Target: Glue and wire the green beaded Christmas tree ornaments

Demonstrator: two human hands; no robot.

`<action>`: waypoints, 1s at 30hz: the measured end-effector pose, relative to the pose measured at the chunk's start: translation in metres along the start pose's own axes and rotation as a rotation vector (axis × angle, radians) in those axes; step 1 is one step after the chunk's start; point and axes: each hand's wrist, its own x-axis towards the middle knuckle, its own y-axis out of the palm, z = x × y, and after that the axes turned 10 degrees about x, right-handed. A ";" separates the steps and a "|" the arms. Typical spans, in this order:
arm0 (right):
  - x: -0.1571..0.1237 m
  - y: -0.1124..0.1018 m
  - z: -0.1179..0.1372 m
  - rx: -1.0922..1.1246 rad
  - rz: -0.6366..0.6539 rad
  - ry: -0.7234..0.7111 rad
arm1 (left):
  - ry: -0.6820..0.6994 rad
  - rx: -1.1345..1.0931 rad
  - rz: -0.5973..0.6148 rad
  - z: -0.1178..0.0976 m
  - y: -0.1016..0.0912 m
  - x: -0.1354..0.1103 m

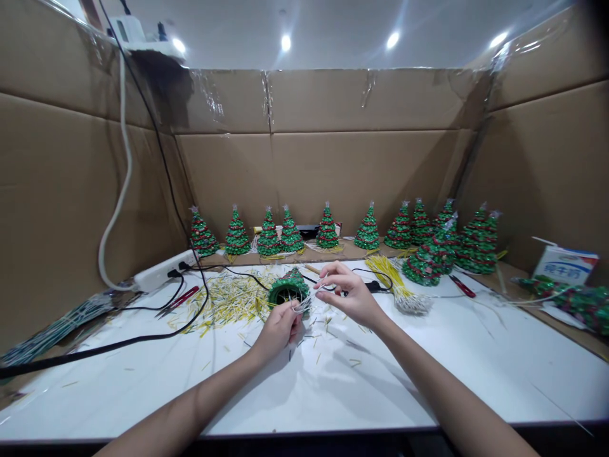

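Because the green tree [290, 287] lies tipped, hollow base facing near, the left hand [278, 329] pinches its white wires [305, 303] and the right hand [351, 297] pinches one strand.

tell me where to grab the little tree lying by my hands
Wrap the tree around its green cone from above: it lies on its side, hollow base facing you, and white wires spill from it, pinched by left hand and right hand.

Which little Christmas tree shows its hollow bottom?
The tree at the left hand; its dark open base faces us, while the back-row trees stand upright.
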 end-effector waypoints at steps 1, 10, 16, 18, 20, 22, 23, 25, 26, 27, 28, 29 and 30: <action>0.000 0.000 0.000 0.006 -0.006 0.003 | 0.000 0.002 0.000 0.000 0.000 0.000; 0.001 0.001 -0.001 0.055 -0.006 0.039 | 0.018 -0.006 0.014 0.004 -0.001 0.002; 0.001 0.005 -0.012 0.206 -0.003 0.158 | -0.002 -0.019 0.008 0.005 -0.001 0.002; 0.002 0.007 -0.015 0.214 0.004 0.155 | 0.000 -0.013 0.010 0.003 0.000 0.001; 0.003 0.008 -0.015 0.221 0.000 0.130 | 0.003 -0.003 0.010 0.002 0.000 0.001; 0.004 0.010 -0.014 0.227 -0.014 0.105 | 0.009 0.015 0.013 0.002 0.000 0.000; 0.004 0.011 -0.014 0.227 -0.026 0.097 | 0.011 0.025 0.013 0.002 0.000 0.000; 0.004 0.012 -0.013 0.217 -0.063 0.093 | 0.010 0.041 0.012 0.002 0.000 0.000; 0.004 0.012 -0.012 0.209 -0.083 0.093 | 0.009 0.046 0.009 0.002 0.000 0.000; 0.004 0.012 -0.013 0.201 -0.103 0.091 | 0.009 0.050 0.006 0.002 0.000 0.000; 0.004 0.012 -0.013 0.196 -0.124 0.088 | 0.011 0.052 0.003 0.002 0.000 0.000; 0.004 0.011 -0.014 0.192 -0.146 0.081 | 0.013 0.052 0.004 0.001 0.000 0.000; 0.005 0.009 -0.014 0.189 -0.178 0.072 | 0.016 0.050 0.004 0.001 0.000 0.000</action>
